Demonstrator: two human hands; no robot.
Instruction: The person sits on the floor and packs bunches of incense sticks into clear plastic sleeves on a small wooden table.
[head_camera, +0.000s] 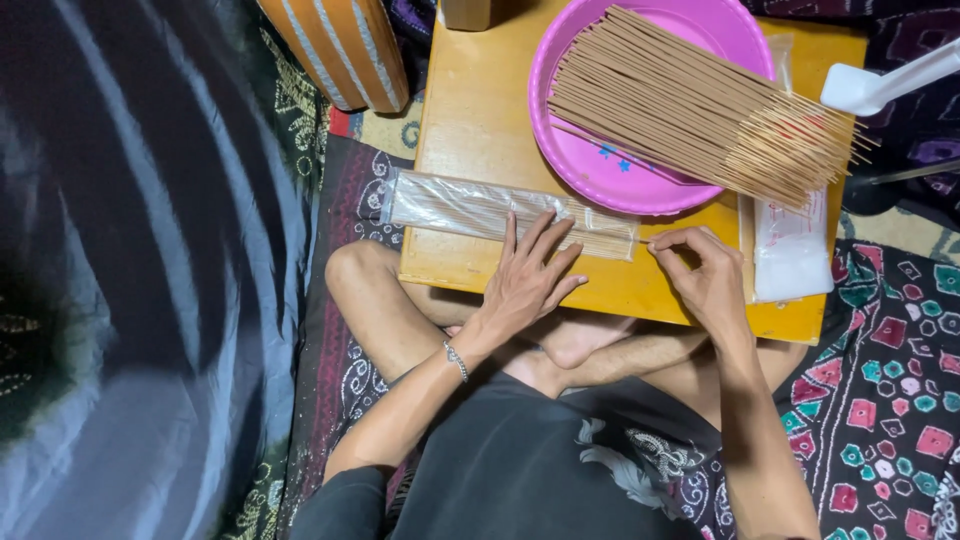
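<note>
One clear bag lay filled with sticks. The left hand pressed it flat, fingers open — the right hand pinched its end. Many sticks waited in the pink bowl.

The left hand pressed flat on a clear packet of sticks (on the table); the right hand pinched its open end.

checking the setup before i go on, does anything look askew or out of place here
The stick bundle lies slantwise across the pink bowl, its thin ends jutting well past the rim over the table. Nothing looks spilled or broken.
</note>
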